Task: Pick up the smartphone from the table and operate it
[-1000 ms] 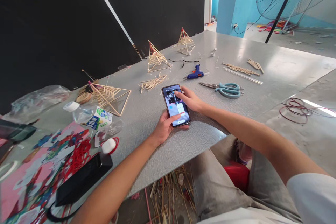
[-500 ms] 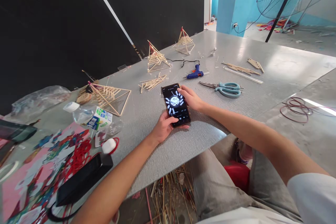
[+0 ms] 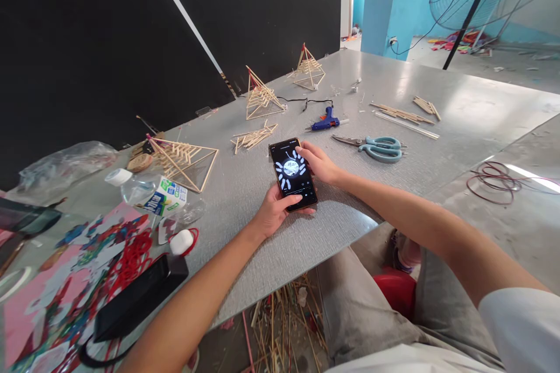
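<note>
- Far left on my feed: crumpled clear bag [image 3: 65, 170] along the dark panel [image 3: 109, 41].
- Long black object [image 3: 131, 298] lies beside the red cord [image 3: 135, 256].
- Clear bottle [image 3: 168, 194] on its side, cap pointing left; small white box [image 3: 181, 242] near it.
- Stick pyramid [image 3: 192, 157] just past the bottle; loose sticks [image 3: 255, 137] right of it, second pyramid [image 3: 265, 99] behind those.
- Left hand [image 3: 272, 213]: I read its fingers [image 3: 308, 211] as closed round the phone's lower end, tips showing underneath, thumb over the lower screen.
- Phone [image 3: 291, 169]: between both hands, over the near part of the desk [image 3: 265, 268], screen lit, facing me. Can't tell if it touches the desk.
- Third pyramid [image 3: 310, 73] further back.
- Right hand [image 3: 322, 164]: closed on the phone's upper right edge, thumb at the top corner; fingers behind mostly hidden from me.
- Blue glue gun [image 3: 326, 121] beyond the hands, blue-handled scissors [image 3: 380, 149] right of them, stick bundle [image 3: 401, 115] behind.
</note>
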`<state>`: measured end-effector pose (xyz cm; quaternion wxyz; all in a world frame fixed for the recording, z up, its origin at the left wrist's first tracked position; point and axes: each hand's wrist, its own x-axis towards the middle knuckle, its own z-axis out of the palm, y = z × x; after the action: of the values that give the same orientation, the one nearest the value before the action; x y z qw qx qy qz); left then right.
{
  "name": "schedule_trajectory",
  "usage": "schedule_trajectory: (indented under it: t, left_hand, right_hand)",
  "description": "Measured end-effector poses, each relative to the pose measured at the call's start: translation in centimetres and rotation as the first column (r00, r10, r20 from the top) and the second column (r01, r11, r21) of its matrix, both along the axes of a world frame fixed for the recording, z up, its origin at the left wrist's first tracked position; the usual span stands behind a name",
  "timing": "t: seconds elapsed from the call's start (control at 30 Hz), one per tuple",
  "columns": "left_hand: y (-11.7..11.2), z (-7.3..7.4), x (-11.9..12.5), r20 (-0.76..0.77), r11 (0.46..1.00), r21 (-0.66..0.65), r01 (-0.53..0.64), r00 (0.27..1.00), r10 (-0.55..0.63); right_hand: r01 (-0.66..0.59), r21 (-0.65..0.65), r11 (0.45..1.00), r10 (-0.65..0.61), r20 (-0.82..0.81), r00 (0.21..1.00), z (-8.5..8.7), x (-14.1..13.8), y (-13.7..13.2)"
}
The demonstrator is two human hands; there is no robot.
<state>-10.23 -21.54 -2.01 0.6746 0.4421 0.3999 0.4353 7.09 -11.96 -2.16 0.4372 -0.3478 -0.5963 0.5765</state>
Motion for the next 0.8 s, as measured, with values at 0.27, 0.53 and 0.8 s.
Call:
schedule_trajectory:
  t: [0.27,0.53,0.8]
  left_hand:
    - [0.11,-0.11,-0.23,0.011,0.999,-0.001,0.036,0.999,-0.036]
    - [0.29,-0.60,-0.11,-0.006,0.998,0.033,0.055,0.999,-0.054]
    - [0.27,-0.47,0.13,-0.010,1.000,-0.001,0.007,1.000,-0.007]
  right_hand:
    - [0.013,-0.006,1.000,-0.013,-0.009,1.000,0.02,0.09,0.01]
    - [0.021,0.002,1.000,-0.021,-0.007,1.000,0.04,0.14,0.06]
    - [0.014,-0.001,1.000,-0.014,-0.008,1.000,-0.07,0.13,0.14]
